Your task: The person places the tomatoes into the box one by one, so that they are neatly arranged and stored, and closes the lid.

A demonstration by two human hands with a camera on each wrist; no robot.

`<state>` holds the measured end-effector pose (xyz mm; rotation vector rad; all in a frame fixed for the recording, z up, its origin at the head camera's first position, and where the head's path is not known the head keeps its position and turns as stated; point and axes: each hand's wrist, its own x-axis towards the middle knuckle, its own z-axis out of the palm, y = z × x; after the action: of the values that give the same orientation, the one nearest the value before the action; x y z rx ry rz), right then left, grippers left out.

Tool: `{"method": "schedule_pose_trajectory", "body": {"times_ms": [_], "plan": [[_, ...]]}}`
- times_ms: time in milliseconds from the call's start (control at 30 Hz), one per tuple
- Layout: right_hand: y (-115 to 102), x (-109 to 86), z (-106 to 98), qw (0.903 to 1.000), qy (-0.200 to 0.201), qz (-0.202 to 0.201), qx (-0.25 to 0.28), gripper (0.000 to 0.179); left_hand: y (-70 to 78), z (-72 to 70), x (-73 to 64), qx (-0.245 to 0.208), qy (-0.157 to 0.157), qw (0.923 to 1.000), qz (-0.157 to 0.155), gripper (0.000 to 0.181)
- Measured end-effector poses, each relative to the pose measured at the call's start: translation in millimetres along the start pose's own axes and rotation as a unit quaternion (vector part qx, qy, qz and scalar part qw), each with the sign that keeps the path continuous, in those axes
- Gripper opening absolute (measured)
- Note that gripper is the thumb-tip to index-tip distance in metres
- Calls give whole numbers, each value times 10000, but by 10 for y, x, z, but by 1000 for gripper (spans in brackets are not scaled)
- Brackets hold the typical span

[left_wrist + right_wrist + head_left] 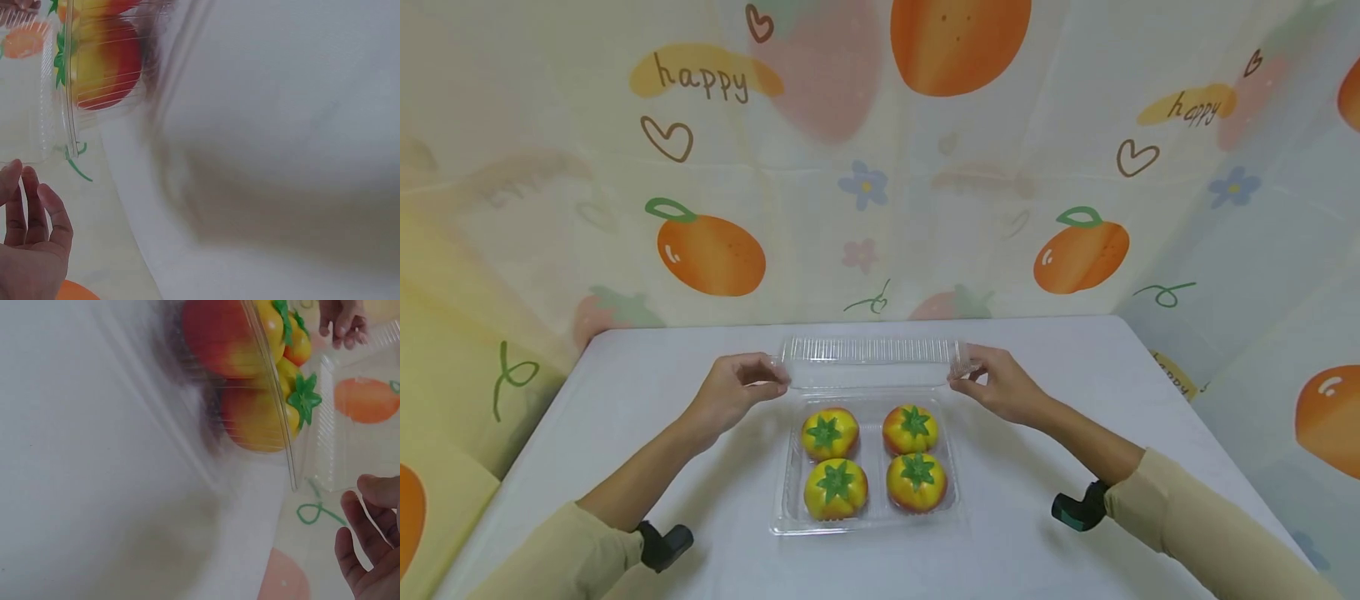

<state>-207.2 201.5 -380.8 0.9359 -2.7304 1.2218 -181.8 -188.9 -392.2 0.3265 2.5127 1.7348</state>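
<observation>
A clear plastic clamshell box [874, 487] stands on the table with its hinged lid [872, 350] raised at the far side. Inside sit several yellow-and-red, tomato-like fruits [835, 490] with green star-shaped tops, in two rows. My left hand [730, 392] pinches the lid's left corner between thumb and fingers. At the opposite corner, my right hand [1003, 387] pinches the lid likewise. In the left wrist view, the left hand [37, 250] shows at the lid's edge. The right wrist view has the right hand [378, 550] at the lid's other corner, beside a fruit [256, 422].
A white cloth covers the table [715, 517]. Behind it hangs a curtain [805, 250] printed with oranges, hearts and flowers, and it continues along both sides. Dark wrist cameras sit at the left sleeve [580, 542] and the right sleeve [1172, 508].
</observation>
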Motion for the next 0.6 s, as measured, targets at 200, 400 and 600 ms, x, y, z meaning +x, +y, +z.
{"method": "schedule_pose_trajectory", "body": {"times_ms": [200, 400, 600], "plan": [[-17, -76, 25, 9997, -129, -209, 41, 18, -46, -13, -61, 201, -69, 9996, -179, 13], [-7, -155, 42, 9988, -247, -407, -96, 17, -60, -34, -115, 184, -344, 9992, 95, 5], [-8, -239, 33, 9958, -403, -745, -361, 20, -103, -25, -141, 279, -542, 9959, 666, 11]]}}
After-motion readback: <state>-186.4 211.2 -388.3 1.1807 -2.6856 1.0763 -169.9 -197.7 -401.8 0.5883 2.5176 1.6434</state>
